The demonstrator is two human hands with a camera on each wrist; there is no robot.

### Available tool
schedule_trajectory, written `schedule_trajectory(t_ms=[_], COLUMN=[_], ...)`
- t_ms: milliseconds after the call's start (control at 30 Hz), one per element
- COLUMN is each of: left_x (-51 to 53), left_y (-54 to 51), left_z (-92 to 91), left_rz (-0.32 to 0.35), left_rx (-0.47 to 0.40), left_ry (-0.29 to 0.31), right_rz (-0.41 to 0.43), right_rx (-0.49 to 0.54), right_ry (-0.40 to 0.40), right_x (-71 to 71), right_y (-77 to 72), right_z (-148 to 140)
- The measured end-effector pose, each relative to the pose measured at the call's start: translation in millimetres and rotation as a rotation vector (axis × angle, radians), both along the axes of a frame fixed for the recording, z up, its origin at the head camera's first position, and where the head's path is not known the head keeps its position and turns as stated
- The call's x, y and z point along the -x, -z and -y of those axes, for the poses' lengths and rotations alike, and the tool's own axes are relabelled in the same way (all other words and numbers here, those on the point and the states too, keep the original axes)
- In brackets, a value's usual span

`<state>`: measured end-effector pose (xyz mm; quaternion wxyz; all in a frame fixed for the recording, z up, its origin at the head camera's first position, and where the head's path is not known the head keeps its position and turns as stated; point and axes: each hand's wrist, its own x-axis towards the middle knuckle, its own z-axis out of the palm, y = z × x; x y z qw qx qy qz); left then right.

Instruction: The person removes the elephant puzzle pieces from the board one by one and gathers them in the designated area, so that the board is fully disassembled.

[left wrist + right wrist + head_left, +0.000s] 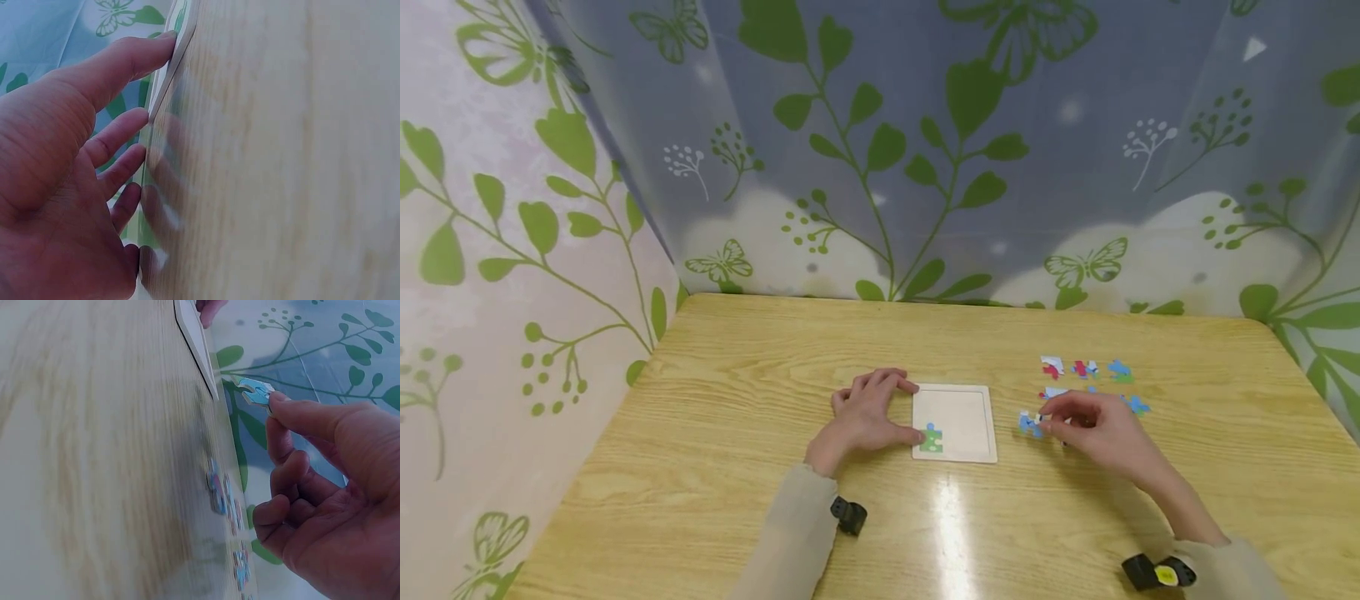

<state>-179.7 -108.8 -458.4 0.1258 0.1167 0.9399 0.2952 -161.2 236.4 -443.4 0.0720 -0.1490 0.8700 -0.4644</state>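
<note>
A square pale puzzle board with a raised rim lies on the table. One green puzzle piece sits in its lower left corner. My left hand rests at the board's left side, thumb on the rim by the green piece and fingers spread at the upper left corner. To the right of the board, my right hand pinches a blue puzzle piece between thumb and index finger. The right wrist view shows that piece raised off the table, with the other fingers curled below it.
Several loose puzzle pieces lie at the right, among them a red and white piece, a red piece and a blue-green piece. Some are partly hidden by my right hand. A leaf-patterned curtain hangs behind the wooden table.
</note>
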Motion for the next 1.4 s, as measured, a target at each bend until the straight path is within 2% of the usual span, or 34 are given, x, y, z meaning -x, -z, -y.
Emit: schedule_trajectory(t_ms=[267,500,633,967,1400], left_x=[-0.9,-1.2,-1.6,-0.7,-1.2], left_y=[1.7,3.3,3.6,2.3,-0.4], left_z=[-0.5,-0.9,-0.8,1.7,3.8], left_rz=[0.0,0.002,0.001,-0.002,0.0], left_rx=[-0.011,-0.01,-0.007,-0.021,-0.041], left_ry=[0.007,0.002,-0.001,0.007,0.023], right_rz=[-0.048,-0.012,-0.019,-0.058,0.0], right_rx=[-0.055,-0.077,-0.096,-0.13,-0.238], right_ry=[0.044,0.091,0.113,0.116,0.116], right_x=[-5.0,-9.8,-11.5,-12.7,-9.8], right_y=[0.9,3.2,5.5,9.9,6.8], right_z=[-20.3,-37.2,-46.6,-67.4,-79.0])
